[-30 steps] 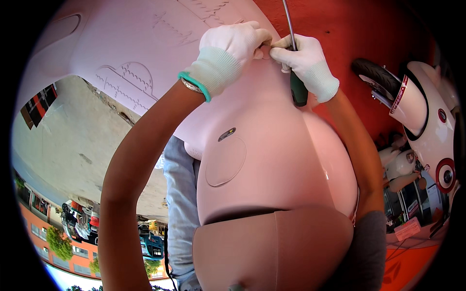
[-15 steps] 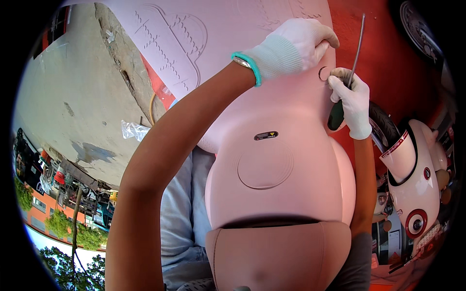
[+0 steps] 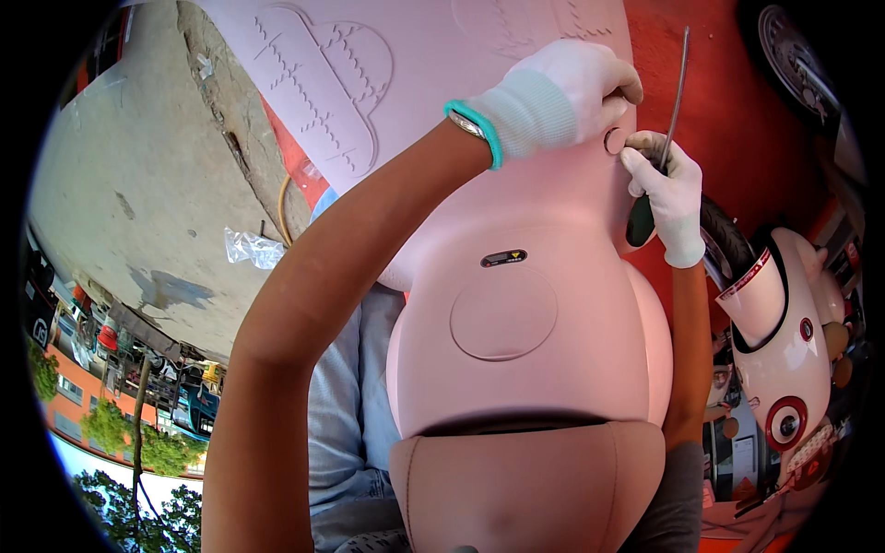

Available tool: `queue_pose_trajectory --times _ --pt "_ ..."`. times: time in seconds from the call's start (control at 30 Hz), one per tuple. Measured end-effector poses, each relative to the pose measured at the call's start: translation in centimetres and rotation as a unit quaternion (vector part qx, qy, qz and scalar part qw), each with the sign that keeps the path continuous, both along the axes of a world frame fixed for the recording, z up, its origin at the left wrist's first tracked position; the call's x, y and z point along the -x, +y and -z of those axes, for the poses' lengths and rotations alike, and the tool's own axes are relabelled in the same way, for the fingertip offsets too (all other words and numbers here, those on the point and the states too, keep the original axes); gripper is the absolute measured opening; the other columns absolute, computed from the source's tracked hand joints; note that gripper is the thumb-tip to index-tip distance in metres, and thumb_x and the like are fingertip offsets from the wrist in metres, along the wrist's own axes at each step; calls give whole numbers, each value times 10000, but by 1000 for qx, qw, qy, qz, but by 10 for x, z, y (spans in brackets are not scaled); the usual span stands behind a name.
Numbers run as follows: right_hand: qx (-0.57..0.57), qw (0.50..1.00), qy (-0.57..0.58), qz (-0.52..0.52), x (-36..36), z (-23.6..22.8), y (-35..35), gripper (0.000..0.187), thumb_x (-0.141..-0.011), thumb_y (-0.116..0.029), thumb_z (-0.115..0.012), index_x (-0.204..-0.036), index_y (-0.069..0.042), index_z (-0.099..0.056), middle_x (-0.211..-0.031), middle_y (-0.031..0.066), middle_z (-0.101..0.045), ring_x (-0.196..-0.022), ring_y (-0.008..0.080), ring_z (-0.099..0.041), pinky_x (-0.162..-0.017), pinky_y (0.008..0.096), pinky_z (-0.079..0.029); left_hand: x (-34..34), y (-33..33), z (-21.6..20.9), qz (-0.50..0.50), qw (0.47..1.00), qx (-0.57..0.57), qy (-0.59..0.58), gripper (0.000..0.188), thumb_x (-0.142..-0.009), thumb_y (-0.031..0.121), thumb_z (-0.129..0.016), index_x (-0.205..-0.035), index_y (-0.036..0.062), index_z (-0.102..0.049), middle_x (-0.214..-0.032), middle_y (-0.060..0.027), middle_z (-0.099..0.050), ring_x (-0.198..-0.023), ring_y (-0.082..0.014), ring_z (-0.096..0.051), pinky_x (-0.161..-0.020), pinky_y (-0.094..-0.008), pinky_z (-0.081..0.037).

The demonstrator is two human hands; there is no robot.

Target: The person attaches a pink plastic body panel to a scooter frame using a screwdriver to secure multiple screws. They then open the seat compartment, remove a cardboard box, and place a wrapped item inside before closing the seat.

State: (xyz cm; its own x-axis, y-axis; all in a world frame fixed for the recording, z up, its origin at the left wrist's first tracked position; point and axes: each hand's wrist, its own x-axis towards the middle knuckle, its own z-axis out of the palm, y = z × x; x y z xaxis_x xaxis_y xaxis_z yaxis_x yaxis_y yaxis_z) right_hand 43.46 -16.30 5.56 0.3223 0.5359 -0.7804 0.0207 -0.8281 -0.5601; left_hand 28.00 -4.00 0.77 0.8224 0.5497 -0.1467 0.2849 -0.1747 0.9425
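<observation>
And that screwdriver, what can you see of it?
The screwdriver has a long, thin, straight grey shaft that looks like metal and a thick, dark green handle, perhaps plastic. The white-gloved right hand holds it, covering where shaft and handle meet. In the picture, the shaft points up, leaning slightly right, with red surface behind it; the handle sticks out lower left, by the pink bodywork. Whether those touch is unclear. The tip is free, its shape too small to tell.

Screwdriver [image 3: 640, 222] right of footboard [image 3: 417, 90]
</observation>
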Motion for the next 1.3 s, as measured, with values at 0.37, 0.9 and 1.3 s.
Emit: queue_pose_trajectory --times 0.37,0.9,1.3 --pt "-208 811 -243 -490 -11 2 17 187 -808 -115 -628 -989 -152 -597 -885 18 -574 -684 242 -581 -582 321 -475 36 -14 -6 -125 988 -60 66 161 -803 99 -587 -955 82 -636 -876 -74 -609 -723 -225 -602 -651 -310 -495" --pt "-178 885 -247 -353 12 11 -1 255 -794 -30 -601 -1038 -94 -565 -927 79 -616 -796 288 -625 -675 360 -497 44 -27 -15 -208 977 -32 -11 200 -816 83 -574 -999 1 -575 -949 -171 -614 -853 -354 -587 -765 -433 -484" --pt "-61 958 -162 -229 14 6 7 191 -814 -73 -609 -997 -24 -583 -736 64 -611 -628 145 -575 -619 273 -473 24 -61 -23 -104 985 -64 126 108 -816 149 -594 -909 116 -638 -869 -72 -600 -757 -292 -598 -646 -389 -484"
